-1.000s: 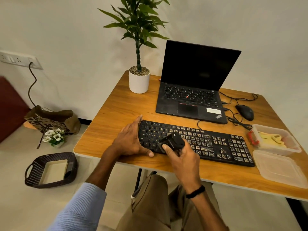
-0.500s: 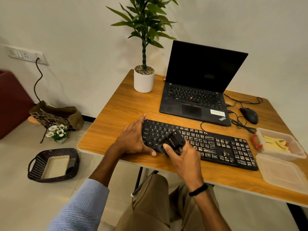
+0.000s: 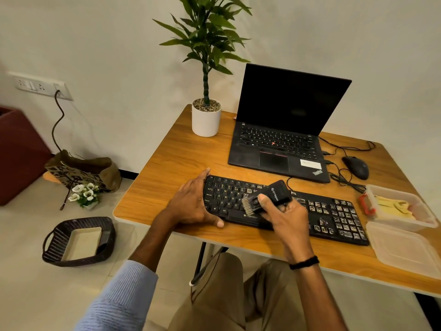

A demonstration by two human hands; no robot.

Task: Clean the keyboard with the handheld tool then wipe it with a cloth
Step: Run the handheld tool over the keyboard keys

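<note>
Right hand (image 3: 287,217) grips handheld tool (image 3: 278,193), fingers curled round black body, bristle head angled down over letter keys. Left hand (image 3: 192,204) flat, fingers straight, steadying left end of keyboard (image 3: 334,218).

Keyboard: black, worn pale legends, lying along near edge of table (image 3: 167,163).

Judgement: brushing stage underway, extent unclear. Wipe not yet done; yellow cloth-like item (image 3: 391,206) sits in tub (image 3: 393,191) at right.

Matt black plastic keyboard (image 3: 281,209) on a smooth wood-grain table (image 3: 167,177).
</note>
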